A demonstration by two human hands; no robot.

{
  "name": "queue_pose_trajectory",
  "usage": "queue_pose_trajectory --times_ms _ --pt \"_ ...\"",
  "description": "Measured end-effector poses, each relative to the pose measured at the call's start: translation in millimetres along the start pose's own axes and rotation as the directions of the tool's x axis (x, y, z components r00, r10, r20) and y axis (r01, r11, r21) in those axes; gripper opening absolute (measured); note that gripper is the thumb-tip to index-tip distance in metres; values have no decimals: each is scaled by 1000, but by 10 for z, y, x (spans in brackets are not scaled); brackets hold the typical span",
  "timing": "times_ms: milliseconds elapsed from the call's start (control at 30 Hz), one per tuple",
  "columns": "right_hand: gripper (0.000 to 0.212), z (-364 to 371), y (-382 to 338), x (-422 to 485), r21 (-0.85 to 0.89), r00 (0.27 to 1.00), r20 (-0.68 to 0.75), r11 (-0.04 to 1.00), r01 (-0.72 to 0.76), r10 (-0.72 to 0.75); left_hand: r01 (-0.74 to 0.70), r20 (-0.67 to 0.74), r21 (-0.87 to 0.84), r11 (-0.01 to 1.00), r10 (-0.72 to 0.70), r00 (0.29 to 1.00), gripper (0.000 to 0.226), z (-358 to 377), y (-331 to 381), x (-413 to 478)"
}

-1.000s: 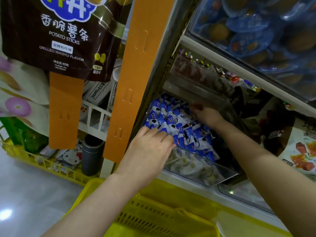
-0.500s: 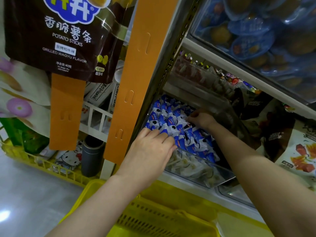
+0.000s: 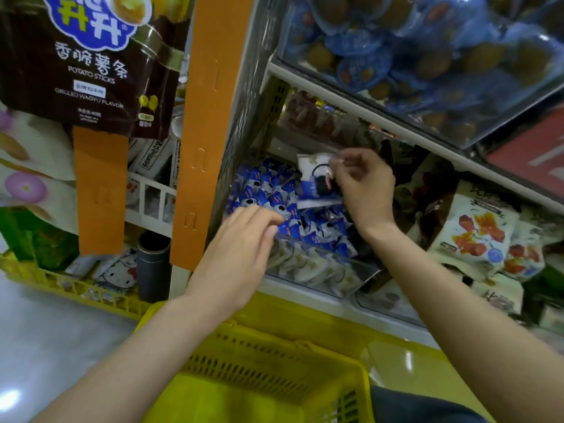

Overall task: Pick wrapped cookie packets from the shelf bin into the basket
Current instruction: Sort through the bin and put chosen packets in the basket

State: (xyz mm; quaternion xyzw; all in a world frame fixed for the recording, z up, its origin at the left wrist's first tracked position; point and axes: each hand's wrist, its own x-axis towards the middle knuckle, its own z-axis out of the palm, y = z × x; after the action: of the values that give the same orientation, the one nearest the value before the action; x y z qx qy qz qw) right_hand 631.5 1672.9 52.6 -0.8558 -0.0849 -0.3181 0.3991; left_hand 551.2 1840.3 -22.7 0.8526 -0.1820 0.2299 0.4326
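Note:
A clear shelf bin (image 3: 351,268) holds several blue-and-white wrapped cookie packets (image 3: 265,193). My right hand (image 3: 364,186) pinches one cookie packet (image 3: 314,181) and holds it lifted above the pile. My left hand (image 3: 241,245) reaches over the bin's near left corner, fingers relaxed, fingertips touching the packets there. A yellow basket (image 3: 268,358) sits below the bin, between my forearms.
An orange hanging strip (image 3: 207,117) and a metal shelf post stand left of the bin. A potato sticks bag (image 3: 88,56) hangs at upper left. Snack bags (image 3: 476,233) fill the shelf to the right. A bin of blue packs (image 3: 427,50) sits overhead.
My right hand has closed on one packet and raised it out of the pile. My left hand has stayed at the bin's front corner.

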Motion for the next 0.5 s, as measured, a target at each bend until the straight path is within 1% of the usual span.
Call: queue_pose_trajectory --times_ms 67,133,200,267,367,433,500 --pt "7 -82 -85 -302 122 999 19 992 -39 37 67 -33 -116 991 -71 997 22 -12 64 -110" --pt "8 -135 -145 -583 183 995 88 981 -64 49 174 -18 -242 955 -183 983 22 -12 109 -209" --pt "11 -171 -189 -823 257 986 152 960 -109 72 319 72 -385 866 -316 946 33 -5 149 -301" --pt "14 -210 -220 -1007 317 984 161 941 -121 72 417 153 -488 767 -395 906 50 17 200 -398" --pt "18 -265 -241 -1195 365 988 142 925 -101 52 442 183 -547 711 -413 892 62 69 283 -536" --pt "22 -301 -239 -1288 384 991 134 920 -78 28 434 174 -568 699 -413 894 65 110 313 -603" --pt "28 -337 -230 -1369 356 991 126 934 -11 -37 409 133 -578 706 -412 901 65 137 323 -650"
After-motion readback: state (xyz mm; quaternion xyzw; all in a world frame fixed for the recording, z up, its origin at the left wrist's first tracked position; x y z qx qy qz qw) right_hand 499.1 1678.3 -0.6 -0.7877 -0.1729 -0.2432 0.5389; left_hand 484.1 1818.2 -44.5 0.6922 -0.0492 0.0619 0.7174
